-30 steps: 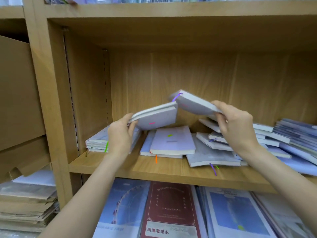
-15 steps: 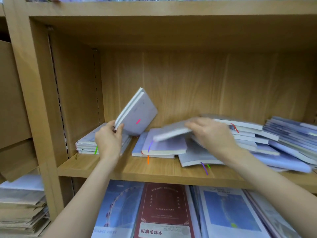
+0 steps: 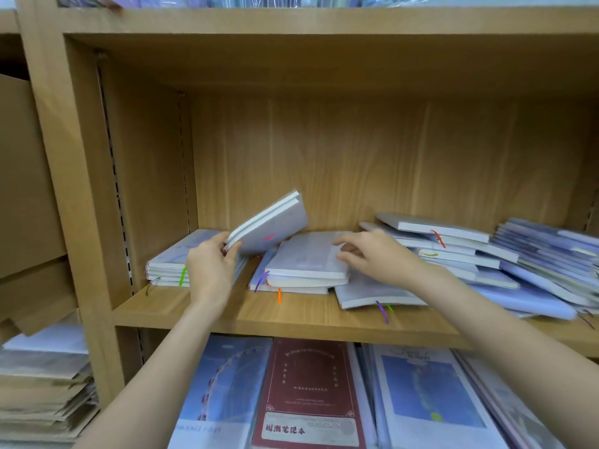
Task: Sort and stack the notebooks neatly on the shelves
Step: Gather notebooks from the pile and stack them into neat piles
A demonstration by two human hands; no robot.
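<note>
Filling most of the view is a light wooden bookcase whose middle shelf (image 3: 227, 314) carries the notebooks; its back panel (image 3: 389, 163) is the same grained wood, and a perforated peg strip runs down the left side wall (image 3: 142, 176). Of the two hands, the left hand (image 3: 210, 270) grips a pale lilac notebook (image 3: 270, 228) by its lower corner, holding it tilted up above a flat left stack (image 3: 168, 265) that lies against the side wall. Just right of it sits a middle stack (image 3: 304, 270) of three or so notebooks with ribbon markers hanging over the shelf edge; the right hand (image 3: 372, 254) rests on its top cover with fingers loosely spread, grasping nothing. Further right, a loose heap of notebooks (image 3: 460, 254) fans out unevenly toward the far end. Below the shelf, larger books lie with covers up, among them a dark red book (image 3: 308, 393) and blue-covered books (image 3: 223, 390). Left of the bookcase stands a pile of brown paper (image 3: 42, 393).
</note>
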